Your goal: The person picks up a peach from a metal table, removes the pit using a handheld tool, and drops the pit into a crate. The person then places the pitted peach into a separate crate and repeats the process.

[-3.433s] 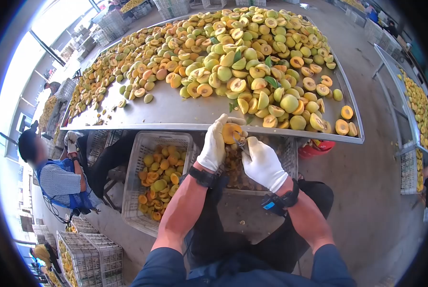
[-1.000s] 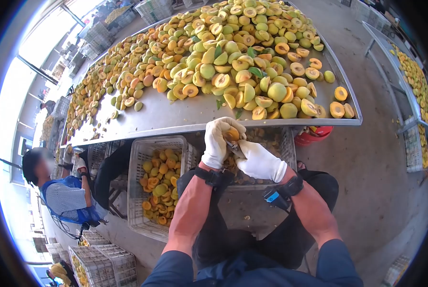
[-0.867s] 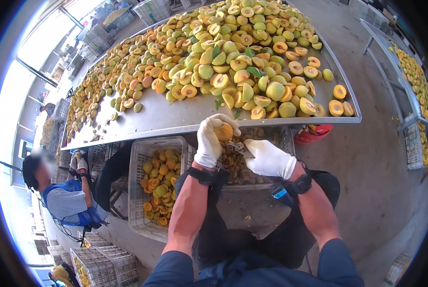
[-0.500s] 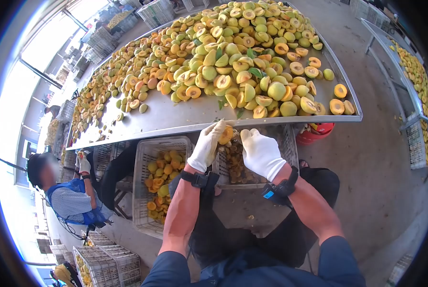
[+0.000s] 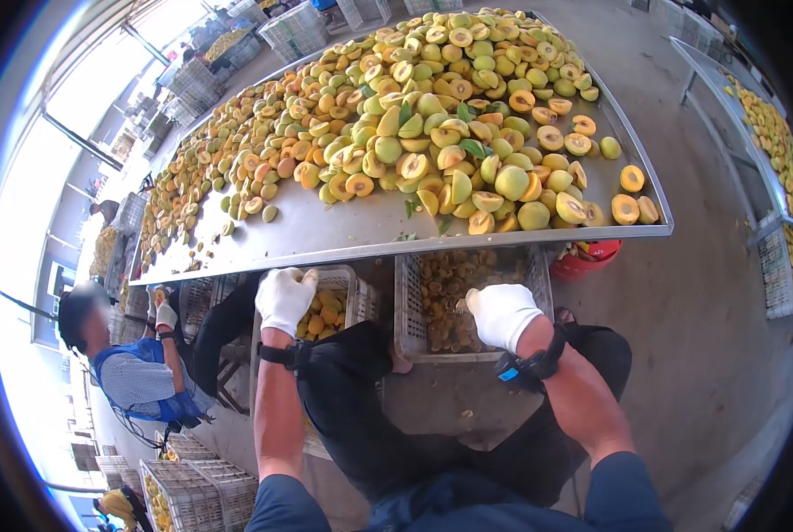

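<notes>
What your left hand (image 5: pixel 285 301) holds is unclear; your right hand (image 5: pixel 504 317) grips a tool (image 5: pixel 461 306); halved fruit (image 5: pixel 625 209) shows orange near the worktop's (image 5: pixel 325 232) right edge

Yellow-green fruit (image 5: pixel 387 129), much of it halved, and leaves (image 5: pixel 473 148) cover the metal table (image 5: pixel 325 228) unevenly.
</notes>
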{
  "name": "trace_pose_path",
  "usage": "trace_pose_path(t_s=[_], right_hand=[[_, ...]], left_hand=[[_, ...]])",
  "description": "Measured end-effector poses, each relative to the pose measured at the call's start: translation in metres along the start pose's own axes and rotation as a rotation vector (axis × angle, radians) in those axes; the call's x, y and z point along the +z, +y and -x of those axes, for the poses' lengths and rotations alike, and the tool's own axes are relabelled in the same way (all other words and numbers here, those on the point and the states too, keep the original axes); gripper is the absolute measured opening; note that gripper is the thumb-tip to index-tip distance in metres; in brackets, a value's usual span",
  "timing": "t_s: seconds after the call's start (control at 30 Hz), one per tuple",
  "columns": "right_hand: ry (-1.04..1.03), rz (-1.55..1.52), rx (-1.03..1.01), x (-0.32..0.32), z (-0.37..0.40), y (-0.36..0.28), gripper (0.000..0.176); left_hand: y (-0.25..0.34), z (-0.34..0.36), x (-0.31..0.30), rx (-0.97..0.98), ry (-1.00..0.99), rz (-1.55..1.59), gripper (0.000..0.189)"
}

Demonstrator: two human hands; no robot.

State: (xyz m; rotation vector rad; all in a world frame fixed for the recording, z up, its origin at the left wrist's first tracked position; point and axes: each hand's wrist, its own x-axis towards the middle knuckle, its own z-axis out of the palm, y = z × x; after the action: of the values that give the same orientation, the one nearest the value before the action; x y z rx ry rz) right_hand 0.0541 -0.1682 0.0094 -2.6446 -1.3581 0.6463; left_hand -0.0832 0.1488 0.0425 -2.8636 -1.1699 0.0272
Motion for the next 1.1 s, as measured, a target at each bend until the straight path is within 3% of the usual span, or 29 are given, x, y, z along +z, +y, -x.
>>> trace_pose_path(t_s=[0.03, 0.07, 0.13, 0.2, 0.33, 0.4, 0.47, 0.53, 0.6, 0.67, 0.73, 0.77, 0.8, 0.87, 0.93, 1.0, 1.1], right_hand=[[-0.020, -0.004, 0.006, -0.001, 0.000, -0.001, 0.023], [-0.014, -0.008, 0.008, -0.004, 0.000, -0.003, 0.023], [-0.008, -0.035, 0.005, -0.007, -0.001, -0.007, 0.022], [0.020, -0.047, -0.007, -0.004, -0.004, -0.007, 0.022], [0.062, -0.089, 0.004, -0.002, -0.009, -0.002, 0.021], [0.081, -0.078, 0.016, -0.004, -0.008, 0.000, 0.020], [0.097, -0.091, 0.020, -0.005, -0.007, 0.003, 0.019], [0.119, -0.097, 0.017, -0.005, -0.007, 0.006, 0.019], [0.180, -0.112, 0.012, -0.005, -0.007, 0.007, 0.018], [0.230, -0.144, 0.009, -0.008, -0.005, 0.007, 0.019], [0.277, -0.175, 0.000, -0.009, -0.005, 0.005, 0.019], [0.359, -0.215, -0.011, -0.008, -0.005, 0.002, 0.020], [0.439, -0.254, -0.024, -0.008, -0.005, -0.002, 0.022], [0.444, -0.260, -0.059, -0.004, -0.008, -0.009, 0.022], [0.557, -0.299, -0.100, -0.003, -0.009, -0.017, 0.023], [0.603, -0.307, -0.110, 0.003, -0.015, -0.024, 0.020], [0.649, -0.340, -0.122, 0.008, -0.021, -0.029, 0.019]], left_hand=[[0.008, 0.002, -0.005, -0.012, 0.170, -0.205, 0.028], [0.015, -0.005, -0.001, -0.007, 0.175, -0.208, 0.028], [0.038, -0.029, 0.008, 0.255, 0.448, 0.134, 0.030], [0.086, -0.043, 0.009, 0.590, 0.447, 0.242, 0.038], [0.164, -0.074, 0.031, 0.945, 0.345, 0.132, 0.041], [0.182, -0.088, 0.042, 0.947, 0.226, 0.039, 0.037], [0.192, -0.096, 0.049, 0.803, 0.059, -0.016, 0.033], [0.188, -0.102, 0.050, 0.767, 0.076, 0.025, 0.033], [0.178, -0.101, 0.042, 0.602, 0.008, 0.283, 0.024], [0.159, -0.089, 0.027, 0.527, -0.068, 0.402, 0.028], [0.141, -0.072, 0.017, 0.271, -0.379, 1.090, 0.036], [0.135, -0.057, 0.013, 0.194, -0.397, 1.313, 0.029], [0.130, -0.041, 0.008, 0.183, -0.388, 1.310, 0.029], [0.118, -0.014, 0.004, 0.151, -0.458, 1.709, 0.027], [0.113, 0.005, 0.012, 0.155, -0.431, 1.737, 0.028], [0.126, 0.023, 0.021, 0.241, -0.201, 1.764, 0.035], [0.122, 0.023, 0.026, 0.211, -0.313, 1.895, 0.044]])
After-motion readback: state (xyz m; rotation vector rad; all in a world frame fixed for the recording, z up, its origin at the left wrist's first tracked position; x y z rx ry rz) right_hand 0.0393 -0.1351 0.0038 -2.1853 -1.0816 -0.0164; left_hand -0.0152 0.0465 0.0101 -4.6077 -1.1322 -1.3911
